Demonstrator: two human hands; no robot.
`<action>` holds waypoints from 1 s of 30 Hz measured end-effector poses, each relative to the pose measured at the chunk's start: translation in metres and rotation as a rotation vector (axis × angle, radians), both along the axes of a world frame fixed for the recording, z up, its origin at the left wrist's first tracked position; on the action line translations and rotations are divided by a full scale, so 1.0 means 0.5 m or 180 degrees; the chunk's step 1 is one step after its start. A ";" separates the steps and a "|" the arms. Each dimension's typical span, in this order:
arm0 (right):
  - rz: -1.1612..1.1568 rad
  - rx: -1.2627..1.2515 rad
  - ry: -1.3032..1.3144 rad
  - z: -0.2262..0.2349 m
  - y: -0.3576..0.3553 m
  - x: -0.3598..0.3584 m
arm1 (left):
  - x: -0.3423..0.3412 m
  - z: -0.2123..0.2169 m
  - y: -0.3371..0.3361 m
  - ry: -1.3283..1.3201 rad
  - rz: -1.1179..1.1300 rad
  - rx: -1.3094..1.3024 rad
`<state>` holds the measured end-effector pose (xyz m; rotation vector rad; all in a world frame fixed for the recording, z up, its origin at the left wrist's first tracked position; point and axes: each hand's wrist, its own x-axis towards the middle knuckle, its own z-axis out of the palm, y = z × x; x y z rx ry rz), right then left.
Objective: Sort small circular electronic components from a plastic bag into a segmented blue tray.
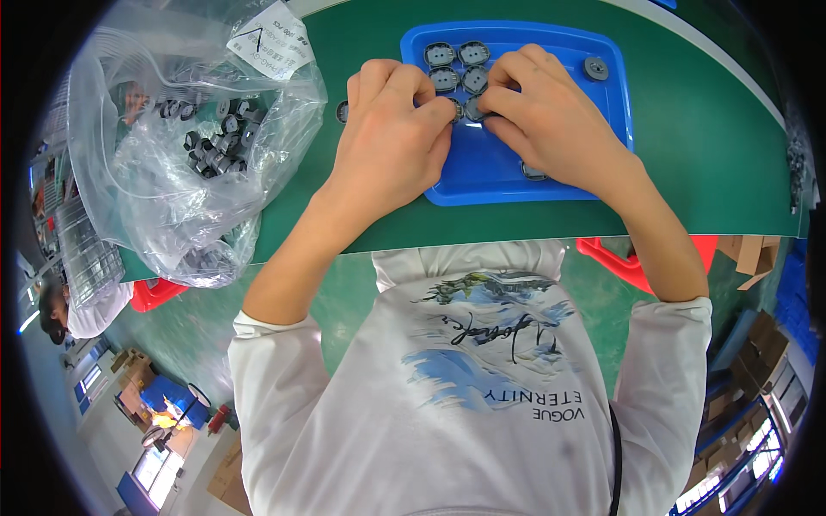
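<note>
Small dark grey plastic parts (444,80), rounded with holes in their faces, stand in two short columns in a blue tray (482,182). My left hand (387,129) reaches over the tray's left side, its thumb and forefinger closed on a small grey part (457,109), mostly hidden by the fingers. My right hand (544,112) is closed too, its fingertips on another grey part (474,108) right beside the first. A round grey piece (595,69) lies near the tray's far right corner. Partly under my right hand is one more piece (533,172).
Left of the tray, an open clear plastic bag (172,215) with a white label holds many dark grey parts (225,146). Another grey piece (342,112) sits on the green table (714,163) by my left hand. Red plastic stool parts (619,262) show below the table edge.
</note>
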<state>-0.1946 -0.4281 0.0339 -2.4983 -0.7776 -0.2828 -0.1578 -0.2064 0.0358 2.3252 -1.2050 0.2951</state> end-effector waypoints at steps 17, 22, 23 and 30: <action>0.0009 -0.0078 0.0514 0.065 -0.097 0.014 | 0.006 0.028 -0.035 0.0047 -0.0558 -0.0313; 0.0142 -0.0227 0.0975 0.065 -0.108 -0.026 | -0.015 0.013 -0.109 0.0253 -0.1054 -0.0015; 0.0083 -0.0195 0.0990 0.062 -0.115 -0.030 | -0.026 0.008 -0.108 0.0213 -0.1034 -0.0006; -0.0382 -0.0379 0.0544 0.046 -0.130 -0.059 | -0.068 0.013 -0.042 0.0190 -0.0777 -0.0090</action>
